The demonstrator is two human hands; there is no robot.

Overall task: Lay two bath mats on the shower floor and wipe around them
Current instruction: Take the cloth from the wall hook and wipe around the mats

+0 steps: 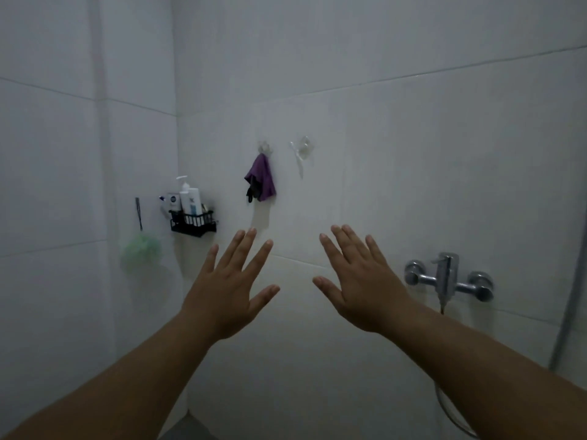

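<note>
Both my arms reach forward into a white-tiled shower corner. My left hand (230,285) is held up with its fingers spread and holds nothing. My right hand (360,281) is raised the same way, fingers straight and apart, also empty. A purple cloth (262,177) hangs from a clear hook on the back wall, above and between my hands. No bath mat is in view. Only a small grey patch of the shower floor (193,428) shows at the bottom.
A black wire caddy (193,221) with bottles is fixed in the corner. A green mesh sponge (141,251) hangs on the left wall. A chrome mixer tap (448,276) sits at the right, with a shower hose (568,315) running down the right edge. A second clear hook (303,149) is bare.
</note>
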